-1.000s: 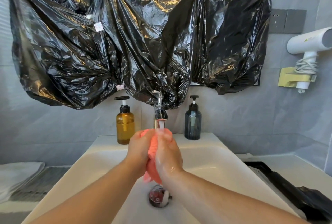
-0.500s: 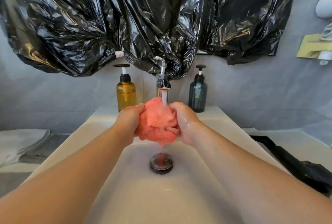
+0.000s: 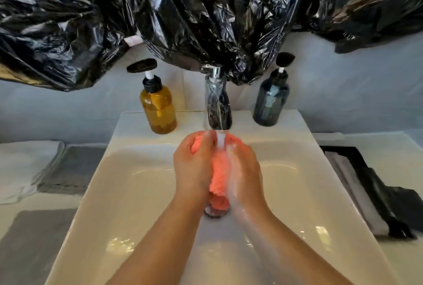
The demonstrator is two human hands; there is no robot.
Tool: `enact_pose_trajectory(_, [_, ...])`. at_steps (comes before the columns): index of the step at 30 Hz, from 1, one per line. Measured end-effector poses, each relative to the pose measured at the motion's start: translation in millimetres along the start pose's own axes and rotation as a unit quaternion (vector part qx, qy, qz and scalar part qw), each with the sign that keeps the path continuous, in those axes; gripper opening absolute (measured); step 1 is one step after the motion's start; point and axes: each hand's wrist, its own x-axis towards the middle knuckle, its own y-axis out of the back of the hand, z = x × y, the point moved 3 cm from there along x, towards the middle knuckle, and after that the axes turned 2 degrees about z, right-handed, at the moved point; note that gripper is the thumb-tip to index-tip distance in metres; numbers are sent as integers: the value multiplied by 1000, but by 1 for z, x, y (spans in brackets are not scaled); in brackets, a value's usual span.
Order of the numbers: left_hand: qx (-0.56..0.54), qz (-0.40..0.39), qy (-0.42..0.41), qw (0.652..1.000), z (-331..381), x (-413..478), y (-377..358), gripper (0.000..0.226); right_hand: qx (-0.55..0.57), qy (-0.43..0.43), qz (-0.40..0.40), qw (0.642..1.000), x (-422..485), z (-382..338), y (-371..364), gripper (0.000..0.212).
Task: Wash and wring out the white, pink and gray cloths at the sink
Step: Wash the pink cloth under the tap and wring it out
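Note:
The pink cloth [image 3: 220,177] is bunched between my two hands over the white sink [image 3: 142,195], right under the chrome faucet [image 3: 217,101], whose water stream falls onto it. My left hand [image 3: 193,165] grips the cloth from the left and my right hand [image 3: 246,168] grips it from the right, blurred by motion. The cloth's lower end hangs above the drain [image 3: 215,212]. A folded white cloth [image 3: 21,165] and a gray cloth [image 3: 75,168] lie on the counter to the left of the sink.
An amber pump bottle [image 3: 158,106] and a dark blue pump bottle [image 3: 271,99] stand on the sink's back ledge beside the faucet. Black plastic sheeting [image 3: 183,14] hangs on the wall above. A black tray [image 3: 370,188] lies on the right counter. Another gray cloth [image 3: 34,245] lies at front left.
The head camera has tilted down and moved closer to the sink. My hands have pressed the pink cloth from a round ball into a long vertical roll under the stream.

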Motion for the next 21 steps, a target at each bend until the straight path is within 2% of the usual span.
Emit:
enact_pose_trajectory(2, [116,10,-55,992,2,4,-2,13,-18,-27,48,998,-7,-1,2,48])
enact_pose_trajectory(3, [77,-14,-59,995,1,3,-5,12,-36,-31,76,996,-9,-3,4,39])
enact_pose_trajectory(4, [95,-48,-72,992,-4,2,-6,13,-71,-34,100,992,-9,-5,5,30])
enact_pose_trajectory(6, [117,-74,-15,990,1,-1,-7,13,-116,-47,106,986,-7,-10,7,27])
enact_pose_trajectory(7, [119,-87,42,988,-10,-3,-7,14,-124,-46,100,986,-2,-13,7,26])
enact_pose_trajectory(9, [124,-64,157,978,-3,-7,-1,19,-173,-38,71,982,6,-25,5,30])
enact_pose_trajectory(10, [121,-58,164,977,-5,-6,3,18,-196,-39,50,979,10,-30,4,32])
enact_pose_trajectory(11, [42,-68,185,979,-10,-7,5,19,-198,-41,27,979,14,-32,4,29])
enact_pose_trajectory(12, [-7,-79,173,982,-10,-11,12,20,-175,-52,11,983,15,-33,6,24])
enact_pose_trajectory(13, [-64,-93,196,974,-12,-18,16,19,-137,-66,2,988,14,-32,10,23])
enact_pose_trajectory(14, [-124,-84,194,969,-15,-20,22,19,-86,-82,-1,993,11,-30,14,27])
enact_pose_trajectory(16, [-168,-100,210,958,-12,-34,26,21,29,-143,19,989,3,-23,20,38])
enact_pose_trajectory(18, [-224,-123,323,911,-12,-43,22,34,134,-194,39,971,-9,-19,19,26])
enact_pose_trajectory(20, [-292,-131,410,854,-6,-39,19,46,182,-224,28,957,-15,-22,17,29])
enact_pose_trajectory(21, [-297,-120,416,851,-3,-35,19,45,170,-223,18,960,-18,-25,17,33])
